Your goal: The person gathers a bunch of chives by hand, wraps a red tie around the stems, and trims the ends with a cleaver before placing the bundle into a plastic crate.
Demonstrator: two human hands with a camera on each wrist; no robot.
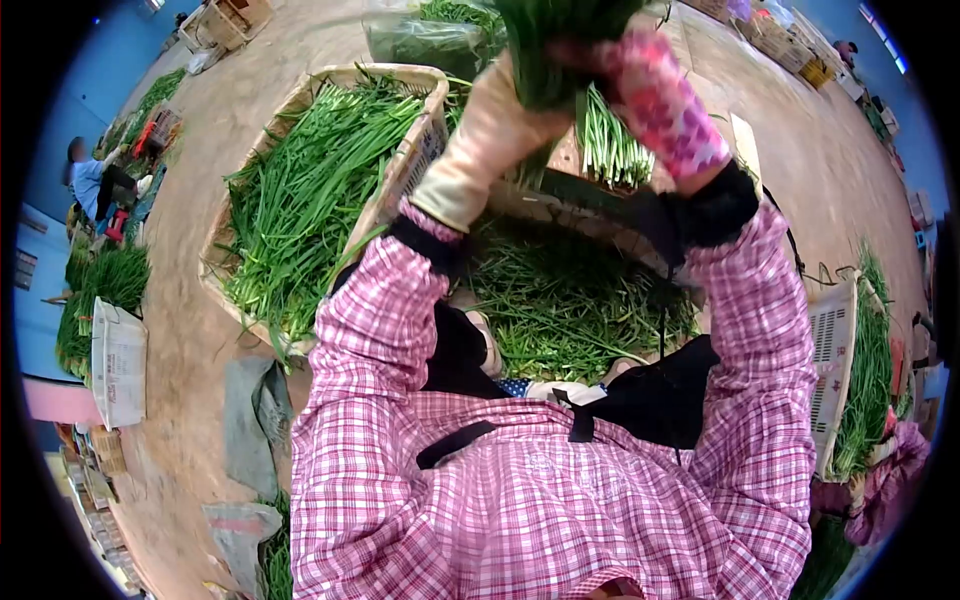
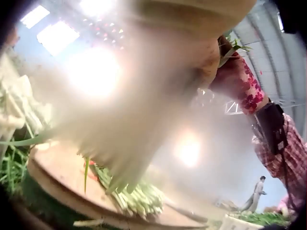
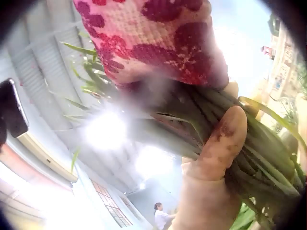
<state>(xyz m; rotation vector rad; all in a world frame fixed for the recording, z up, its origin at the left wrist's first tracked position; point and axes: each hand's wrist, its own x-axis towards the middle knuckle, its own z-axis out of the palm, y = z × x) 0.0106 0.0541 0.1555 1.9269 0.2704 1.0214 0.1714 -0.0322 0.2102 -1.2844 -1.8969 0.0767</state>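
A thick bunch of garlic chives [image 1: 550, 60] is held up in front of the chest, partly cut off by the top edge of the head view. My left hand [image 1: 500, 140], in a cream glove, grips it from below, its stained thumb [image 3: 223, 141] lying across the leaves in the right wrist view. The right hand [image 1: 665, 105], in a pink floral glove, wraps round the same bunch [image 3: 268, 158] farther along. Below the hands, another bundle [image 1: 615, 145] of pale-stemmed chives lies on a round wooden board [image 2: 57, 177]. Blur and glare hide much of the left wrist view.
To the left stands a cream crate [image 1: 435, 95] heaped with loose chives [image 1: 320, 190]. Trimmings [image 1: 570, 300] cover the floor between the feet. At the right is another crate [image 1: 828, 350] with greens. A clear plastic bag [image 1: 430, 45] of greens sits ahead. Another person [image 1: 88, 185] sits far left.
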